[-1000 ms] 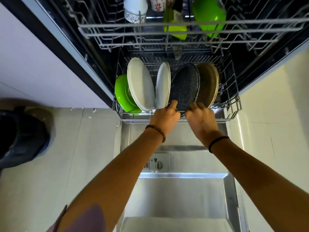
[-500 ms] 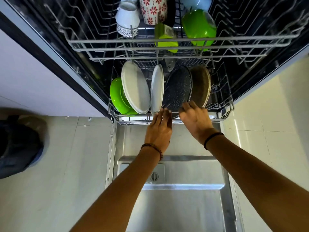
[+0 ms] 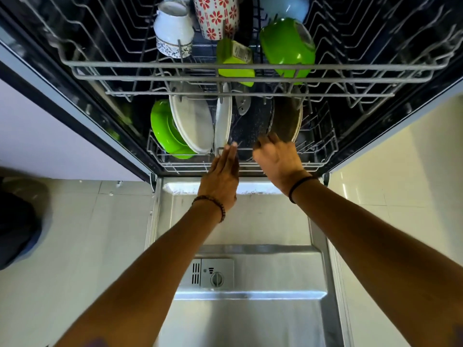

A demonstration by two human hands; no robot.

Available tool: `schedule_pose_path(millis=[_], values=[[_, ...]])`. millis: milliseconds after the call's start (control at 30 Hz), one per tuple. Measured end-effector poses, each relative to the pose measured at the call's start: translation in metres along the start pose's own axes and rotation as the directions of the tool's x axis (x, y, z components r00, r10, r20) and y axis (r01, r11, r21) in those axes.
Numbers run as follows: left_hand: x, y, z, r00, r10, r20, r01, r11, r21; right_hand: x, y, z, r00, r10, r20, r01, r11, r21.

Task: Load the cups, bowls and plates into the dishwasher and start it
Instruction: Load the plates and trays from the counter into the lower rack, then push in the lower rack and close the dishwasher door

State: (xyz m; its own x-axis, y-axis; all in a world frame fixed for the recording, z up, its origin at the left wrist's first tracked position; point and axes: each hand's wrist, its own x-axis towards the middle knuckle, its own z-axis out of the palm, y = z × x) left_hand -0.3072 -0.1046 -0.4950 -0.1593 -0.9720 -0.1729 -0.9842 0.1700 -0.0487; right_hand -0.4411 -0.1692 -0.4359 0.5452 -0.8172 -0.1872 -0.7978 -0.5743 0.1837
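Note:
The lower rack (image 3: pixel 185 167) stands just inside the dishwasher. It holds a green bowl (image 3: pixel 165 131), two white plates (image 3: pixel 194 123), a dark speckled plate (image 3: pixel 253 123) and a brown plate (image 3: pixel 285 121), all on edge. My left hand (image 3: pixel 221 176) is flat, its fingertips against the rack's front rim. My right hand (image 3: pixel 278 159) rests with bent fingers on the same rim, below the dark plate, and holds nothing. The upper rack (image 3: pixel 150 71) sticks out above, with a white cup (image 3: pixel 172 28), a red-flowered mug (image 3: pixel 215 16), a green cup (image 3: pixel 234 58) and a green bowl (image 3: pixel 288 46).
The open steel door (image 3: pixel 250 321) lies flat under my arms, with the detergent dispenser (image 3: pixel 213 276) on it. A white cabinet panel (image 3: pixel 50 136) flanks the left side. A dark object (image 3: pixel 15 221) lies on the tiled floor at left.
The lower rack with its plates has slid back into the dishwasher under both hands. My left hand has flattened out against the rim.

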Motion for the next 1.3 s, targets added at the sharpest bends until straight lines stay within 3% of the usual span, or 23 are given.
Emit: schedule_pose_path(millis=[267, 433, 567, 767, 933, 1000, 1167, 1233, 1300], values=[[0.008, -0.011, -0.001, 0.997, 0.042, 0.065, -0.042, 0.999, -0.009, 0.006, 0.003, 0.012, 0.998, 0.046, -0.051, -0.044, 0.998, 0.044], [0.004, -0.001, -0.008, 0.996, -0.008, 0.083, 0.016, 0.995, -0.101, -0.006, -0.005, 0.038, 0.960, 0.181, -0.215, -0.121, 0.956, 0.266], [-0.018, 0.012, -0.004, 0.993, -0.028, 0.116, 0.055, 0.969, -0.242, -0.052, -0.034, 0.072, 0.948, 0.219, -0.232, -0.117, 0.915, 0.387], [-0.119, 0.040, 0.039, 0.945, 0.026, 0.327, 0.092, 0.935, -0.342, -0.165, -0.109, 0.117, 0.969, 0.241, 0.046, -0.225, 0.798, 0.559], [-0.216, 0.063, 0.068, 0.858, 0.057, 0.511, 0.162, 0.913, -0.374, -0.261, -0.161, 0.131, 0.963, 0.224, 0.150, -0.268, 0.743, 0.613], [-0.256, 0.075, 0.075, 0.807, 0.042, 0.589, 0.239, 0.889, -0.391, -0.297, -0.176, 0.135, 0.937, 0.238, 0.255, -0.348, 0.686, 0.639], [-0.353, 0.097, 0.096, 0.677, -0.052, 0.734, 0.504, 0.759, -0.411, -0.390, -0.203, 0.149, 0.770, 0.310, 0.557, -0.637, 0.425, 0.643], [-0.387, 0.105, 0.106, 0.618, -0.105, 0.779, 0.620, 0.674, -0.401, -0.426, -0.211, 0.156, 0.670, 0.326, 0.667, -0.742, 0.251, 0.622], [-0.413, 0.110, 0.118, 0.530, -0.132, 0.837, 0.730, 0.573, -0.372, -0.453, -0.218, 0.161, 0.591, 0.349, 0.727, -0.803, 0.167, 0.572]])
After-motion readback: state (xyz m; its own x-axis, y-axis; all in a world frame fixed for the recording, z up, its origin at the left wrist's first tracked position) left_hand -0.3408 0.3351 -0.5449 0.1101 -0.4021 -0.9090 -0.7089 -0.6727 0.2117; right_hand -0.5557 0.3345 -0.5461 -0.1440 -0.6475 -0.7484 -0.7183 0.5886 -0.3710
